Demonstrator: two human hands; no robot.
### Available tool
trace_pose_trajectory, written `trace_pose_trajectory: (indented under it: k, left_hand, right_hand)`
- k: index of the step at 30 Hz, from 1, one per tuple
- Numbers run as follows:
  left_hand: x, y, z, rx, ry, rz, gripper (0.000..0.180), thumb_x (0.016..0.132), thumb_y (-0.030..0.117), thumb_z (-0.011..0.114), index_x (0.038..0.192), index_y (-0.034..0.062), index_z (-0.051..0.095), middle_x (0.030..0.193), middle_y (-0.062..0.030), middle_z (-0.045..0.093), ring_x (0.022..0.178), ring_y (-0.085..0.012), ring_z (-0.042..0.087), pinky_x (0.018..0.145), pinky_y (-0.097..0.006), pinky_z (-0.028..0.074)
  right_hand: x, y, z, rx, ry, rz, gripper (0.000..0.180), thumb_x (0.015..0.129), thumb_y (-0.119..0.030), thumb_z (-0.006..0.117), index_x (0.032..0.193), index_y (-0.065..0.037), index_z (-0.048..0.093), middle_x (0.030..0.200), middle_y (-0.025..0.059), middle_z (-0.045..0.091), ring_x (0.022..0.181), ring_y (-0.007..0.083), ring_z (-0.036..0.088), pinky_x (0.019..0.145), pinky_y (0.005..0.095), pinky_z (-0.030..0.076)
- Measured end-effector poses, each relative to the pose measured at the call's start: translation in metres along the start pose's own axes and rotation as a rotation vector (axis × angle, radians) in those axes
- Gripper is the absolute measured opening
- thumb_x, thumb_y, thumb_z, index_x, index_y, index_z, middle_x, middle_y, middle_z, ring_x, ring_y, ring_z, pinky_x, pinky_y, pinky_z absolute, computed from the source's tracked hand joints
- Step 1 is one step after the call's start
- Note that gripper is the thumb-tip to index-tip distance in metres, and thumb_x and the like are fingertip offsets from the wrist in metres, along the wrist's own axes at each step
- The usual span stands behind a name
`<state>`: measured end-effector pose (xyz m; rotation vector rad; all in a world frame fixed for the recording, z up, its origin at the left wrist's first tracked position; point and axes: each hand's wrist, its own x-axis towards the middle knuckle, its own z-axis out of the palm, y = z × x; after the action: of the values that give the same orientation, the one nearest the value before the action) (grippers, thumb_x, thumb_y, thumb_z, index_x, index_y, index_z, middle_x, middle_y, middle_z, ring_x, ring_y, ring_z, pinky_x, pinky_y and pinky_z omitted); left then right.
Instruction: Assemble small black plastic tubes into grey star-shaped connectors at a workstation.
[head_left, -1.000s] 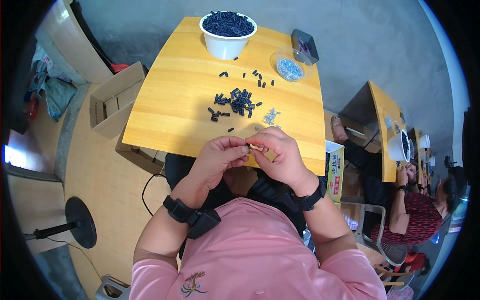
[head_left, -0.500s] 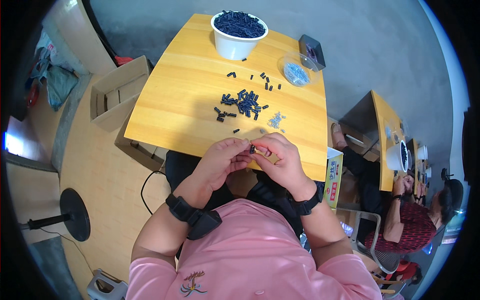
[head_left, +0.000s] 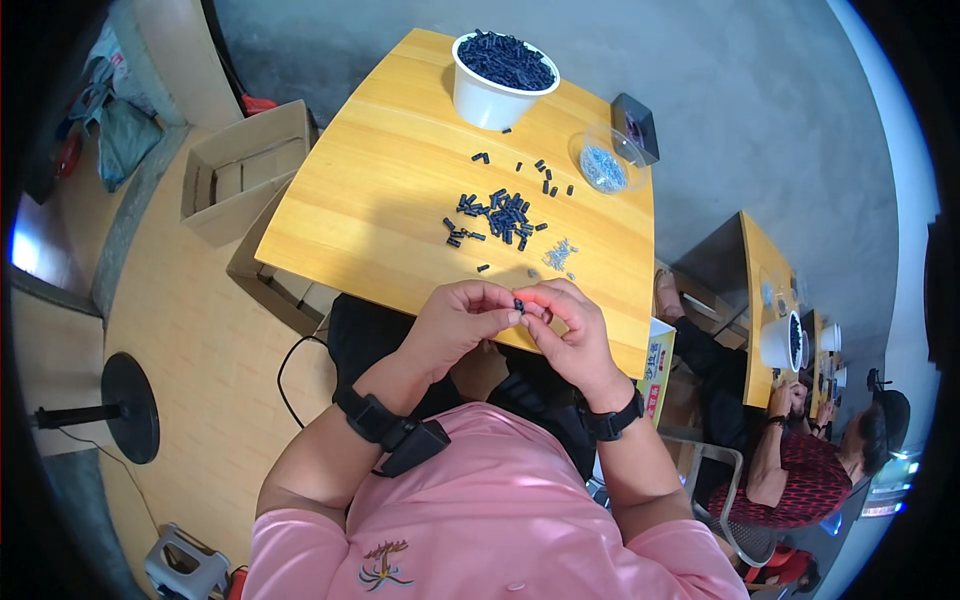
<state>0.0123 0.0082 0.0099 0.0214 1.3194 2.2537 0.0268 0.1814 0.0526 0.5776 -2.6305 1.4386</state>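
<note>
A small black cylindrical piece (head_left: 519, 306) is pinched between the fingertips of both hands, just over the near edge of the table (head_left: 340, 200). From the left, my left hand (head_left: 455, 322) closes thumb and forefinger on it. My right hand (head_left: 575, 328) grips it from the other side; its fingertips partly cover the piece. Beyond the hands lies a pile of similar black pieces (head_left: 508, 216), with a few scattered around it. To the right of that pile sits a small heap of silvery metal bits (head_left: 560, 254), too small to name.
At the table's far end stands a white bucket (head_left: 488, 108) heaped with black pieces. A clear bowl (head_left: 604, 168) of silvery bits and a dark tray (head_left: 636, 128) are at the far right. Cardboard boxes (head_left: 245, 165) stand left on the floor. Another person (head_left: 790, 455) works at the right.
Both hands have drawn closer together around the black piece, and the left fingers have straightened toward it. The whole view has shifted slightly; the piles look the same.
</note>
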Motion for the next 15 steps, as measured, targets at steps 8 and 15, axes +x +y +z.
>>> trace_pose_trajectory:
  k: [8, 15]
  left_hand:
    - [-0.0038, 0.0039, 0.0032, 0.006, 0.059, -0.022, 0.022, 0.083, 0.02, 0.068, 0.093, 0.0006, 0.065, 0.076, 0.0002, 0.061, 0.065, -0.0044, 0.052, 0.057, -0.018, 0.043]
    - [-0.0031, 0.0029, -0.0004, -0.031, 0.062, -0.016, 0.02, 0.083, 0.02, 0.068, 0.093, 0.002, 0.066, 0.077, 0.0004, 0.061, 0.066, -0.0045, 0.052, 0.062, -0.018, 0.044]
  right_hand:
    - [0.0004, -0.0006, 0.0027, -0.02, -0.017, -0.041, 0.027, 0.075, 0.006, 0.064, 0.1, -0.005, 0.063, 0.083, 0.0077, 0.058, 0.069, 0.018, 0.055, 0.06, 0.0254, 0.046]
    - [0.0009, 0.0015, 0.0049, 0.047, 0.082, 0.035, 0.018, 0.077, 0.003, 0.066, 0.094, -0.001, 0.064, 0.077, 0.0054, 0.058, 0.064, 0.0109, 0.053, 0.058, 0.0216, 0.043]
